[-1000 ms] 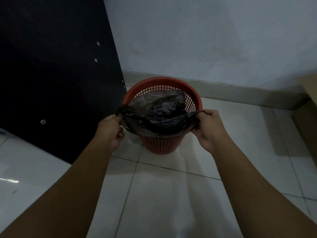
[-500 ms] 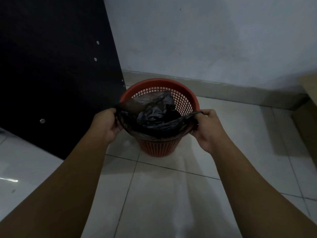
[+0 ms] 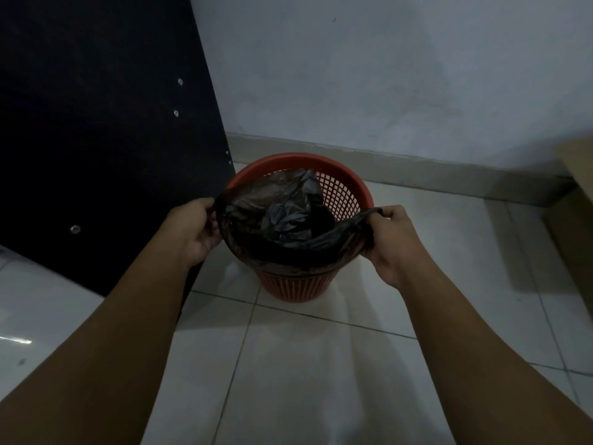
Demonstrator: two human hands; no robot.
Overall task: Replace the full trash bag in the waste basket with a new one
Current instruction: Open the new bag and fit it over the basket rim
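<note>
An orange mesh waste basket (image 3: 345, 187) stands on the tiled floor near the wall. A black trash bag (image 3: 282, 220) lies crumpled inside it, its near edge stretched over the basket's front rim. My left hand (image 3: 194, 229) grips the bag's edge at the basket's left side. My right hand (image 3: 386, 234) grips the bag's edge at the right side. The bag's far edge hangs loose inside, leaving the back rim and mesh bare.
A black panel (image 3: 96, 139) with metal studs leans at the left, close to the basket. A pale wall (image 3: 385, 75) and skirting run behind. A cardboard box (image 3: 577, 203) sits at the right edge. White floor tiles (image 3: 305, 364) lie in front.
The bag has gone lower into the basket and its near edge now wraps over the front rim. Both hands moved slightly apart and down along the rim.
</note>
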